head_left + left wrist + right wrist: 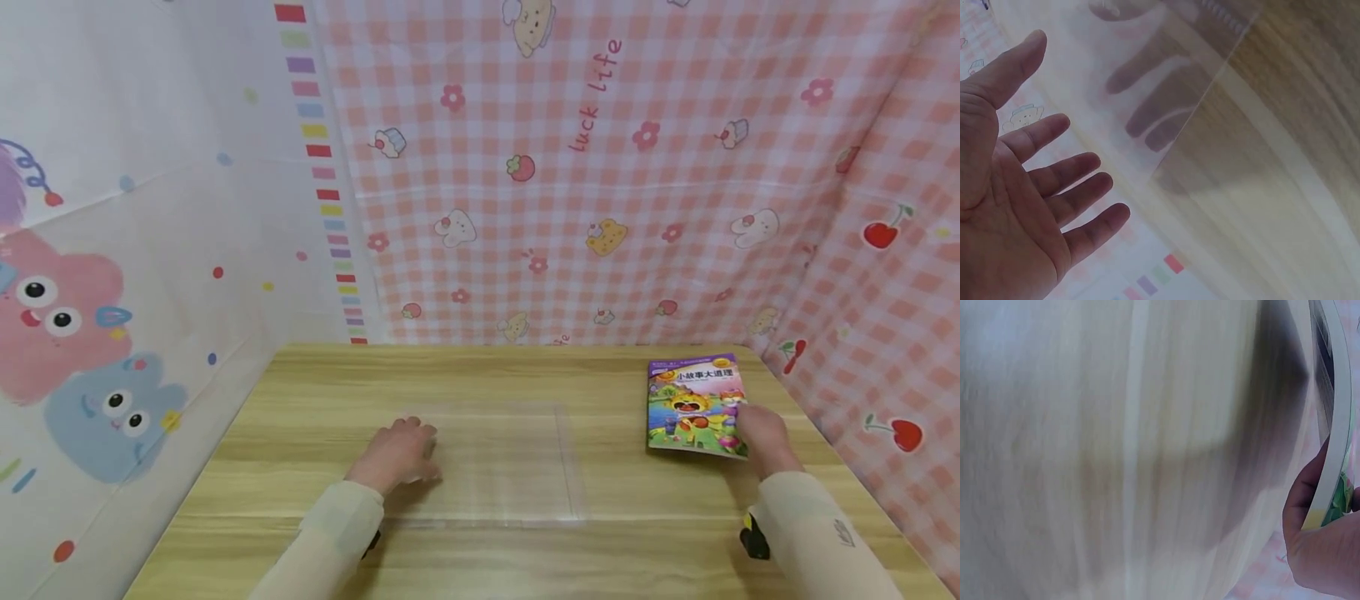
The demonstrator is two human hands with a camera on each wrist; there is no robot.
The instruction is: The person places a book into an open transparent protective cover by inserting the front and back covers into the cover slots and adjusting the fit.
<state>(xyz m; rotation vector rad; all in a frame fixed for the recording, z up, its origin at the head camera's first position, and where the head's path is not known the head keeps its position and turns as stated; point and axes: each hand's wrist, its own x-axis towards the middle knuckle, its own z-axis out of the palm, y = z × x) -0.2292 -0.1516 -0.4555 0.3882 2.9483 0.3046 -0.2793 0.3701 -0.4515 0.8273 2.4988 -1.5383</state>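
Note:
A clear plastic sheet (510,467) lies flat near the middle of the wooden table, its right and front edges showing as pale strips. My left hand (397,454) is over its left part, fingers spread and loosely bent. In the left wrist view that hand (1041,187) holds nothing, and its reflection shows in the glossy plastic (1179,81). At the right, my right hand (765,440) grips the right edge of a colourful picture book (693,408) with a purple top band. The right wrist view shows the book (1337,412) edge-on, pinched between thumb and fingers, raised above the tabletop.
The wooden table (600,554) meets a pink checked cloth (562,200) at the back. Patterned cloth walls (150,292) also stand at left and right. A black and yellow device (753,537) sits under the right wrist.

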